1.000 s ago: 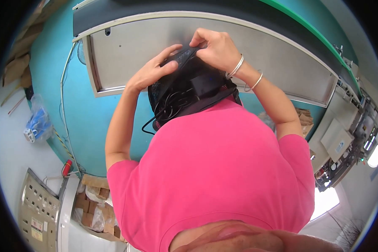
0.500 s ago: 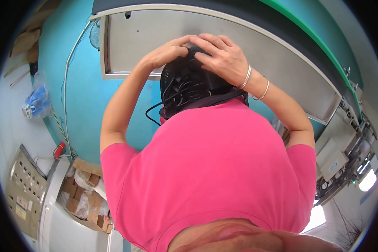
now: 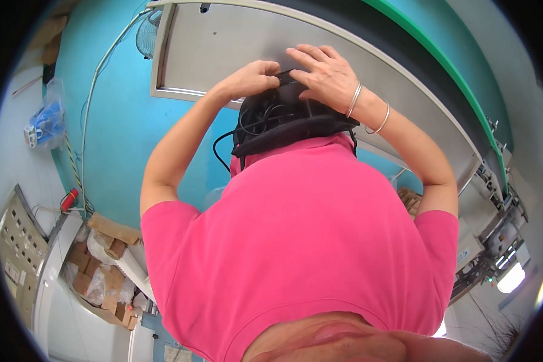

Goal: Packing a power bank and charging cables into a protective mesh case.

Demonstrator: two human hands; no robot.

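Both hands sit on top of a headset, the left hand at its left side, the right hand at its right, fingertips near each other. Cables hang below the left hand. A metal panel lies behind both hands. Bangles ring the wrist below the right hand. Cardboard boxes lie far below the left hand.

Turquoise wall behind a grey metal panel, green-edged; cardboard boxes lie at lower left.

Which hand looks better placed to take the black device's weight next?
Left, probably. The left hand is curled around the top edge of the black device, already a grip; the right hand lies flat on it, fingers spread.
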